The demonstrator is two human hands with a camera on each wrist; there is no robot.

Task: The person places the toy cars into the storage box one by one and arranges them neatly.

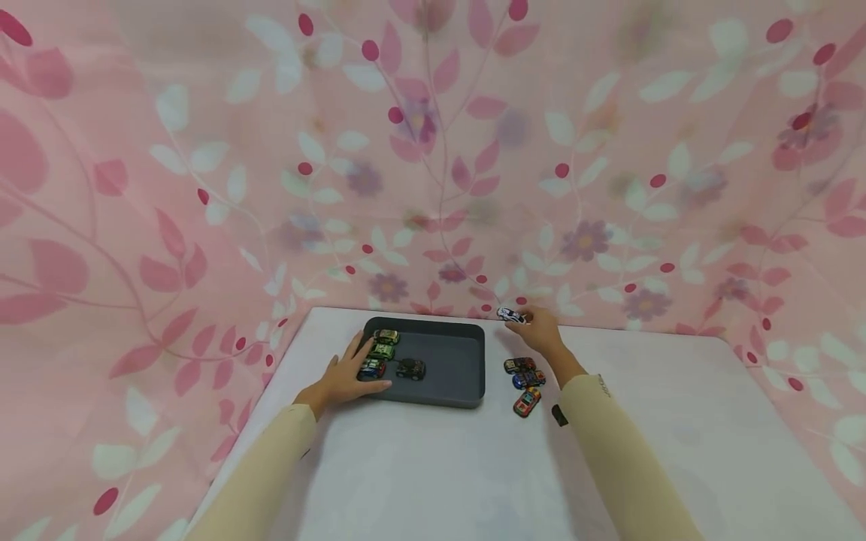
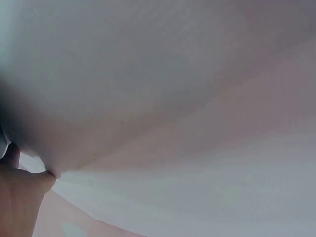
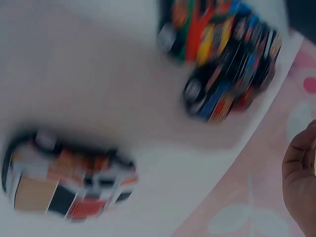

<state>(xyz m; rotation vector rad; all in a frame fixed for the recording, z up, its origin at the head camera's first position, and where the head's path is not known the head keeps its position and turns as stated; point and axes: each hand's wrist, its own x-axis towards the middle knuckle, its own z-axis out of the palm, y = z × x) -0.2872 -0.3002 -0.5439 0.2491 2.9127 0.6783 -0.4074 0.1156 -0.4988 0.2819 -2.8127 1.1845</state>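
White car (image 1: 510,315), frame centre, sits pinched in right hand (image 1: 541,334); lift it level. Left hand (image 1: 352,376) lies flat on tray (image 1: 460,361).

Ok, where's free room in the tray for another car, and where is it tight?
The tray is bare across its right half, from the black car to the right wall. Its left side is crowded: three cars stacked along the left wall, with the left hand resting there. Outside, three cars cluster right of the tray beside the right hand, which pinches a white car.
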